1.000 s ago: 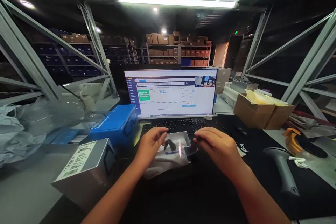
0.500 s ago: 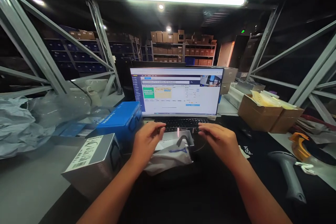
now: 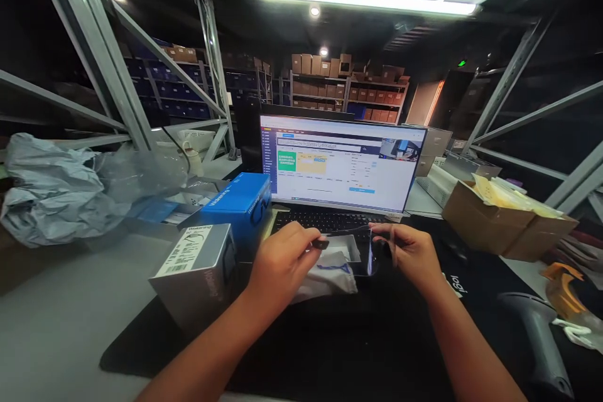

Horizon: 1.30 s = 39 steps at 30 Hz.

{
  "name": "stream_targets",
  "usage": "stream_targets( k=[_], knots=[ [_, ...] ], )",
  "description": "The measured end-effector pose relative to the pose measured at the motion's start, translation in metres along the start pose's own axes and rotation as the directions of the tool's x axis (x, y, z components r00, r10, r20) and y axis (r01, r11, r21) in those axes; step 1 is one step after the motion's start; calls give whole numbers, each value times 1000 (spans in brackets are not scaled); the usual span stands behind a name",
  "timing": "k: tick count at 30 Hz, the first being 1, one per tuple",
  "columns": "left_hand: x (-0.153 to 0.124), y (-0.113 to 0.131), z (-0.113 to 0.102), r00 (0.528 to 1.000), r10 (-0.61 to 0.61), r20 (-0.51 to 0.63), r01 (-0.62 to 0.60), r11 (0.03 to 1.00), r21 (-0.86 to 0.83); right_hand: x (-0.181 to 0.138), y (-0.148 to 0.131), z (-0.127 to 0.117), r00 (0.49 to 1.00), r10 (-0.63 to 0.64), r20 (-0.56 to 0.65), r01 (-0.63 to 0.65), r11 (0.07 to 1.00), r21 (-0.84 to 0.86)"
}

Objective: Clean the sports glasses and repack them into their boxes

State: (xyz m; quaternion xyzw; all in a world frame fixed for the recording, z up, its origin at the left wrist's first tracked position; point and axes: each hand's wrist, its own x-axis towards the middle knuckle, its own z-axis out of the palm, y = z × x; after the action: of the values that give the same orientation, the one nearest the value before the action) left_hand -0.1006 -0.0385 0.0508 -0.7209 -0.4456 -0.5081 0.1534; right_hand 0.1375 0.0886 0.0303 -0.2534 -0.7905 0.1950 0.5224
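Observation:
My left hand (image 3: 287,257) is closed in a pinch on the blunt dark end of a thin, dark, band-like item (image 3: 346,230). Its other end runs to my right hand (image 3: 407,248), whose thumb and fingers pinch it near a clear, shiny part (image 3: 370,251). I cannot make out its exact kind. Below and between the hands lies a white cloth pouch (image 3: 325,279) with a blue drawstring. An open grey-white box tray (image 3: 354,245) sits just behind the pouch. To the left stand a grey printed box (image 3: 193,289) and a blue printed box (image 3: 240,207).
A lit monitor (image 3: 339,166) and a black keyboard (image 3: 306,220) stand ahead. On the right are a mouse (image 3: 455,250), a barcode scanner (image 3: 537,333), a tape dispenser (image 3: 568,289) and cardboard boxes (image 3: 509,226). Crumpled plastic bags (image 3: 61,195) lie left, metal rack posts (image 3: 103,56) behind.
The camera view has swung left, so the scene sits further right. My left hand has turned and moved closer to the right; the held item is now tilted, its dark end showing.

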Motion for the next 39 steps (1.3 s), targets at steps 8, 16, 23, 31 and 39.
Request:
stream_targets(
  k=[8,16,23,31,39],
  knots=[
    [-3,1,2,1000,-4,-15,5,997,80,-2,-2,1,997,-54,58,55,998,-15],
    [-4,2,4,999,37,4,-38,995,93,-3,-3,-1,993,-104,48,108,990,-89],
    [-6,5,4,999,47,-1,-47,997,69,-4,0,1,996,-52,76,55,997,-45],
    [-12,6,10,1000,-3,-17,0,989,-145,-4,-1,3,995,-24,97,31,997,-67],
    [-13,-1,18,998,-50,-28,41,958,-282,-6,-2,8,975,199,100,-220,931,290]
  ],
)
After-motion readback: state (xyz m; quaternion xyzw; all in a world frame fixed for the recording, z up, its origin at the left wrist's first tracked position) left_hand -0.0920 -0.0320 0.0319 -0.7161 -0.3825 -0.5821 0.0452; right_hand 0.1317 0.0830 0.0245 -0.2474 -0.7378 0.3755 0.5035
